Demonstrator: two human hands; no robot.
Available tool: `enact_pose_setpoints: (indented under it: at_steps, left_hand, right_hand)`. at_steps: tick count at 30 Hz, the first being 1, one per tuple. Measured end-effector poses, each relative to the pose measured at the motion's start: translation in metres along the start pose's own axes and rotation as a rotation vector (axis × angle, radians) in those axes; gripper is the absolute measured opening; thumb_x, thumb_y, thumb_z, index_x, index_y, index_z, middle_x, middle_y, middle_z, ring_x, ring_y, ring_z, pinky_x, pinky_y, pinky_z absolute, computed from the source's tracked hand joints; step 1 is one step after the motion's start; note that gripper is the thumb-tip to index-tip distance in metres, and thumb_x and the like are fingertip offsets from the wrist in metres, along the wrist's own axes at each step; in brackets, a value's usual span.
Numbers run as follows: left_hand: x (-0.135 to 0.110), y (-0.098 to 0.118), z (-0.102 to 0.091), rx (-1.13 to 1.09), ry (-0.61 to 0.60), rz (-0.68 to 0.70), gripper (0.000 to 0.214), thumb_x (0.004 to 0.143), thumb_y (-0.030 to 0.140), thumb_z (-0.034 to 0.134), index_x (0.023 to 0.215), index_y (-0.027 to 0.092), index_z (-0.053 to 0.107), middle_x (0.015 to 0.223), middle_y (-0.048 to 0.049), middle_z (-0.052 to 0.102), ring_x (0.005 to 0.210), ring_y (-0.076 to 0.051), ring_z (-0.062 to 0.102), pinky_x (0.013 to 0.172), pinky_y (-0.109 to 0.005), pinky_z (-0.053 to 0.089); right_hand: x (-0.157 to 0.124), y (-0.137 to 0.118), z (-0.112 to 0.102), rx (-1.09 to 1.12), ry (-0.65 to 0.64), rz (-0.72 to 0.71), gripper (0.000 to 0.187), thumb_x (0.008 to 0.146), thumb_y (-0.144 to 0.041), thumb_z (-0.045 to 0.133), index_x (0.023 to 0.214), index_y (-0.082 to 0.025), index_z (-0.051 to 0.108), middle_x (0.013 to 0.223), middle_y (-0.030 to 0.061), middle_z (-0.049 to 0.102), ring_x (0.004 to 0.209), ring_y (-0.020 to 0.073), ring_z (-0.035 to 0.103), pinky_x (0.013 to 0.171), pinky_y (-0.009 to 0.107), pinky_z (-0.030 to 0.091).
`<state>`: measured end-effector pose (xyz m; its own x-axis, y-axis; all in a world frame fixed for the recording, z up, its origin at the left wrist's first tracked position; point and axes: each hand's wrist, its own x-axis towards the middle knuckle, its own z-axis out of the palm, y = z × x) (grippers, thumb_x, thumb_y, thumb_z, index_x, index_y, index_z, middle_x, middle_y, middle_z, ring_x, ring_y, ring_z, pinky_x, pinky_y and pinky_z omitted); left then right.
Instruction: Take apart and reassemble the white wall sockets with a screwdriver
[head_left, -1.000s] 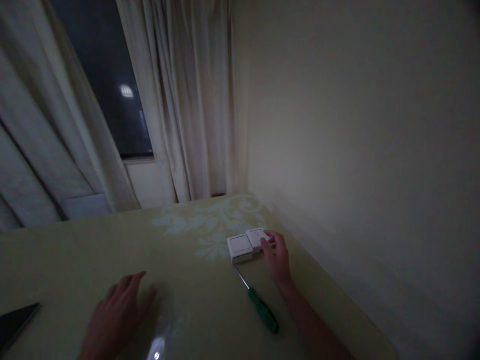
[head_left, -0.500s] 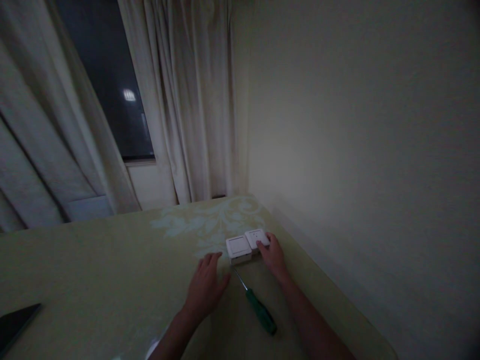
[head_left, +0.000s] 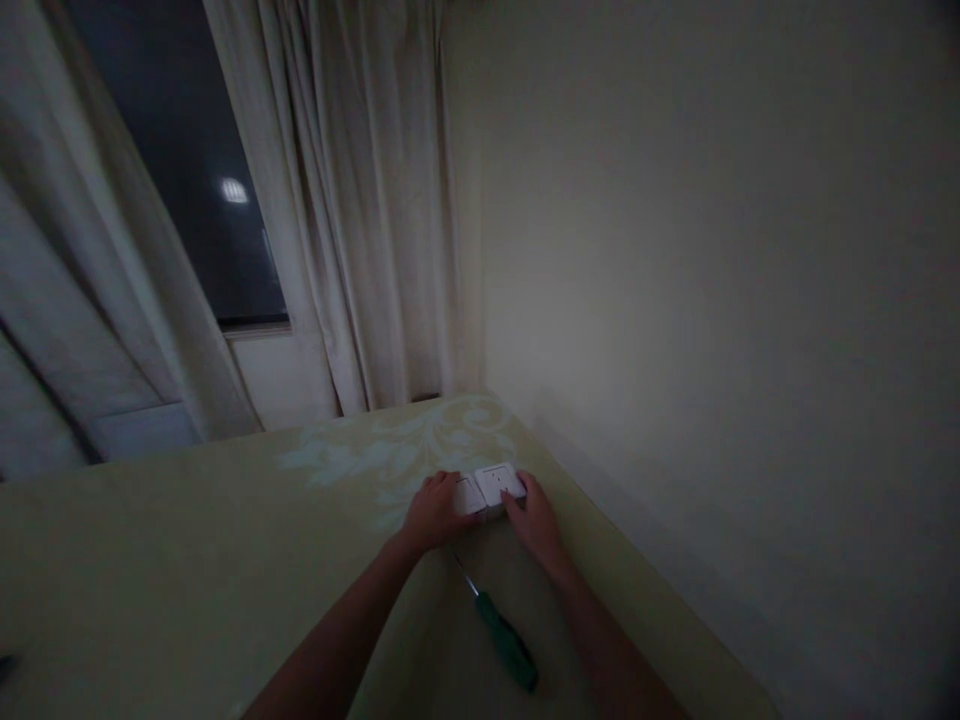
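Note:
Two white boxes sit side by side on the table near the wall. The left one is a wall switch [head_left: 467, 495] with a broad flat plate, and the right one is a wall socket [head_left: 496, 482] with small pin slots. My left hand [head_left: 433, 512] is closed around the left side of the switch, partly covering it. With thumb and fingers, my right hand [head_left: 536, 515] grips the right side of the socket. A screwdriver [head_left: 506, 640] with a green handle lies on the table between my forearms, its tip pointing toward the boxes.
The yellow-green table [head_left: 187, 580] has a pale floral pattern toward its far corner. A plain wall [head_left: 675, 300] runs along its right edge. Beige curtains [head_left: 375, 250] and a dark window [head_left: 202, 180] stand behind it. A dark object [head_left: 6, 665] shows at the left edge.
My left hand has moved forward and closed on the switch, from open beside it. My right hand stays on the socket. The view has shifted slightly to the right.

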<state>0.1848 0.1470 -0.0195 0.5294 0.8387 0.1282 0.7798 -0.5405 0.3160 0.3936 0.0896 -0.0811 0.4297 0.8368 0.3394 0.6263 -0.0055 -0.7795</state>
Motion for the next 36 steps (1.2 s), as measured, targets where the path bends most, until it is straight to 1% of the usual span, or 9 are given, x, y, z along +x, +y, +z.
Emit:
enact_pose_setpoints:
  at_steps: [4, 8, 16, 21, 25, 30, 32, 34, 36]
  left_hand:
    - [0.004, -0.009, -0.006, 0.012, -0.003, 0.030, 0.041, 0.104, 0.039, 0.073, 0.140, 0.020, 0.065, 0.145, -0.0119, 0.066, 0.124, -0.031, 0.069, 0.104, -0.055, 0.060]
    - [0.004, -0.010, -0.011, 0.005, -0.024, 0.072, 0.040, 0.104, 0.038, 0.073, 0.140, 0.020, 0.065, 0.144, -0.0117, 0.066, 0.123, -0.030, 0.070, 0.103, -0.054, 0.061]
    - [0.002, 0.001, -0.013, 0.009, -0.037, 0.056, 0.045, 0.104, 0.041, 0.073, 0.143, 0.022, 0.063, 0.147, -0.0123, 0.065, 0.128, -0.032, 0.067, 0.108, -0.058, 0.057]
    - [-0.002, -0.008, -0.014, 0.003, -0.030, 0.048, 0.048, 0.103, 0.040, 0.074, 0.146, 0.022, 0.061, 0.156, -0.0130, 0.059, 0.136, -0.035, 0.062, 0.113, -0.061, 0.053]
    - [-0.007, -0.020, -0.020, -0.012, -0.029, 0.057, 0.043, 0.104, 0.040, 0.073, 0.141, 0.021, 0.064, 0.146, -0.0120, 0.066, 0.127, -0.032, 0.068, 0.107, -0.057, 0.058]
    - [-0.022, -0.047, -0.027, -0.018, -0.011, 0.017, 0.043, 0.104, 0.041, 0.073, 0.141, 0.021, 0.065, 0.145, -0.0118, 0.066, 0.126, -0.032, 0.068, 0.107, -0.057, 0.057]
    - [-0.034, -0.064, -0.031, -0.013, 0.000, -0.019, 0.052, 0.099, 0.043, 0.077, 0.145, 0.021, 0.063, 0.147, -0.0129, 0.066, 0.132, -0.033, 0.065, 0.113, -0.056, 0.053]
    - [-0.049, -0.083, -0.038, -0.003, 0.014, -0.068, 0.068, 0.090, 0.042, 0.084, 0.150, 0.021, 0.060, 0.151, -0.0153, 0.066, 0.138, -0.035, 0.062, 0.117, -0.051, 0.048]
    - [-0.067, -0.104, -0.047, 0.009, 0.029, -0.121, 0.073, 0.086, 0.043, 0.082, 0.152, 0.021, 0.059, 0.155, -0.0165, 0.064, 0.142, -0.037, 0.060, 0.119, -0.049, 0.046]
  right_hand:
    - [-0.003, -0.004, 0.000, 0.019, -0.008, 0.010, 0.039, 0.103, -0.037, 0.072, 0.138, -0.020, 0.066, 0.141, 0.0130, 0.068, 0.122, 0.0303, 0.070, 0.104, 0.051, 0.059]
    - [-0.005, -0.009, 0.000, 0.047, -0.029, 0.025, 0.048, 0.094, -0.034, 0.073, 0.139, -0.018, 0.067, 0.138, 0.0179, 0.073, 0.130, 0.0351, 0.069, 0.114, 0.047, 0.052]
    - [-0.010, -0.022, -0.006, 0.144, -0.146, -0.043, 0.043, 0.094, -0.036, 0.066, 0.134, -0.021, 0.069, 0.130, 0.0138, 0.079, 0.118, 0.0310, 0.076, 0.104, 0.044, 0.058]
    - [-0.015, -0.029, -0.011, 0.158, -0.245, -0.089, 0.044, 0.094, -0.036, 0.068, 0.135, -0.021, 0.070, 0.132, 0.0128, 0.079, 0.120, 0.0290, 0.075, 0.106, 0.042, 0.057]
    - [-0.021, -0.036, -0.015, 0.124, -0.324, -0.118, 0.055, 0.093, -0.038, 0.071, 0.145, -0.023, 0.065, 0.140, 0.0139, 0.075, 0.128, 0.0316, 0.071, 0.112, 0.048, 0.052]
    - [-0.035, -0.054, -0.021, 0.056, -0.397, -0.174, 0.072, 0.092, -0.043, 0.073, 0.158, -0.020, 0.053, 0.160, 0.0180, 0.059, 0.148, 0.0344, 0.054, 0.124, 0.051, 0.039]
    - [-0.044, -0.065, -0.024, 0.025, -0.427, -0.200, 0.068, 0.093, -0.043, 0.073, 0.154, -0.021, 0.056, 0.155, 0.0171, 0.062, 0.142, 0.0327, 0.057, 0.120, 0.046, 0.042]
    - [-0.054, -0.077, -0.027, -0.015, -0.470, -0.215, 0.055, 0.092, -0.042, 0.074, 0.143, -0.022, 0.063, 0.139, 0.0143, 0.070, 0.126, 0.0300, 0.066, 0.109, 0.041, 0.049]
    - [-0.063, -0.087, -0.030, -0.064, -0.518, -0.217, 0.046, 0.089, -0.041, 0.078, 0.130, -0.024, 0.067, 0.123, 0.0113, 0.074, 0.110, 0.0282, 0.069, 0.097, 0.038, 0.051]
